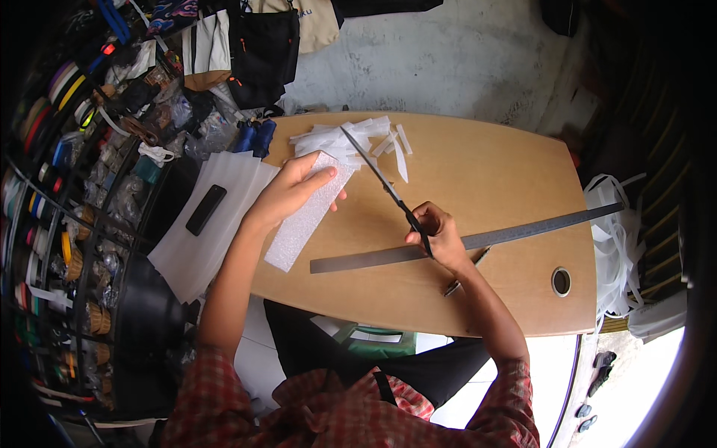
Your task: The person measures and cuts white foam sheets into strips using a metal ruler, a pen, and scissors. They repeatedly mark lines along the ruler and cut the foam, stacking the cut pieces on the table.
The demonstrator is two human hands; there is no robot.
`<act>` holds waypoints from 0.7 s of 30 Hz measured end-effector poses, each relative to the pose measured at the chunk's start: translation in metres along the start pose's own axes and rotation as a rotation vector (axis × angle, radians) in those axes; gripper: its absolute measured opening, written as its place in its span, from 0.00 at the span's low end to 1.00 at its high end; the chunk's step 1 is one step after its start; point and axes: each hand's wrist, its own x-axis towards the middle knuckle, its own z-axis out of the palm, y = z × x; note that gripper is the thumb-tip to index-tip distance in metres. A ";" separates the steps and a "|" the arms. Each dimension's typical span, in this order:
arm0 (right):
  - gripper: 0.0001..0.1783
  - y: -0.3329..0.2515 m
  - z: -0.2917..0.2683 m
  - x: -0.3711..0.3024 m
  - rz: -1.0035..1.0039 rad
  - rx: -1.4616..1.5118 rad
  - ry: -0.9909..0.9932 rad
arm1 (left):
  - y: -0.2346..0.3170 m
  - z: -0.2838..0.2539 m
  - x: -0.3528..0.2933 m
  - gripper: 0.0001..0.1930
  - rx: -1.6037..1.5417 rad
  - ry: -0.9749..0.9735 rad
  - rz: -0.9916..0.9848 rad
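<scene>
My left hand (302, 187) is closed on a white, textured strip of sheet material (299, 231), its thumb lying on top. The strip slants down toward me over the table's left side. In my right hand (441, 235) is a pair of black-handled scissors (385, 183), the blades pointing up and left, close to the strip's upper end but apart from it. Beyond my left hand lies a pile of cut white pieces (366, 138). A long metal ruler (366, 259) runs across the table, partly behind my right hand.
White sheets (216, 257) with a black phone (205, 210) on them lie at the table's left. Small dark tools (453, 287) rest near my right wrist. A round hole (561, 281) sits in the tabletop (493, 172). Shelves of ribbon rolls (63, 93) stand left; white strips (616, 246) hang at the right.
</scene>
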 end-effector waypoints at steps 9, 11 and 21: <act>0.29 -0.003 -0.096 0.014 -0.055 -0.254 0.384 | -0.022 0.034 -0.004 0.13 -0.377 0.198 0.155; 0.35 -0.007 -0.090 0.014 -0.058 -0.106 0.308 | -0.026 0.034 0.002 0.14 -0.416 0.225 0.200; 0.60 -0.021 -0.015 0.004 -0.050 0.007 -0.034 | 0.008 0.052 0.015 0.13 -0.148 0.424 0.700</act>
